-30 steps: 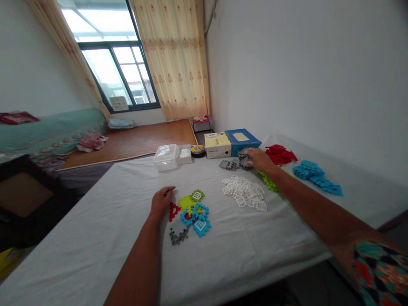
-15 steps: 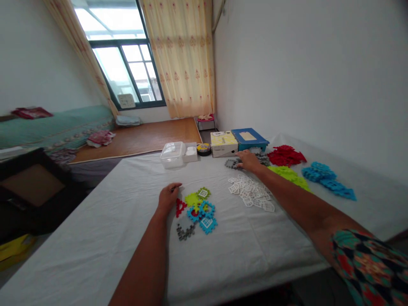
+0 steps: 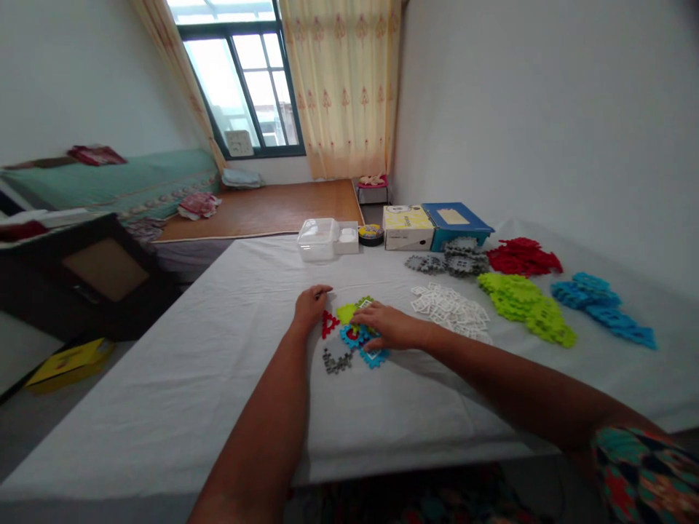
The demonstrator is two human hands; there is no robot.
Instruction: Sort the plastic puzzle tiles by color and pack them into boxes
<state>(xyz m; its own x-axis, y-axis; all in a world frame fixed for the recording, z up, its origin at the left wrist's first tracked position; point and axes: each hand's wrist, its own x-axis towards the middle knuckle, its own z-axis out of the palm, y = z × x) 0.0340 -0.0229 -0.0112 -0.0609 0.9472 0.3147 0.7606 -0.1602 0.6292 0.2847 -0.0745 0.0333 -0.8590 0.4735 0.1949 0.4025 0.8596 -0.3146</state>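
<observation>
Right hand [image 3: 391,327] has moved since the earlier frame, from the grey pile [image 3: 465,260] to the blue pieces [image 3: 376,362]; my view has also tipped down and turned left. Its fingers, spread a little and bent, lie over the blue pieces; from my distant post I cannot tell whether they grip anything. Left hand [image 3: 310,307] rests beside the red triangle [image 3: 329,325], fingers curled in; I cannot make out any held piece. Blue pieces, red triangle and lime piece [image 3: 345,314] lie close together between the hands, the grey piece [image 3: 334,365] just nearer the body.

Risks, in my judgement: a sweeping palm could scatter the cluster, since its pieces look light and loose; a dragging right forearm could disturb the white tiles [image 3: 451,309]; a snagged tooth could ruck the cloth.

Tabletop [image 3: 218,386]: pale cloth, faintly creased, with a clear tub [image 3: 317,241] and a blue box [image 3: 457,220] at its far edge. Beyond I see a bed [image 3: 267,211], a window [image 3: 262,91] and a patterned curtain [image 3: 345,94].
</observation>
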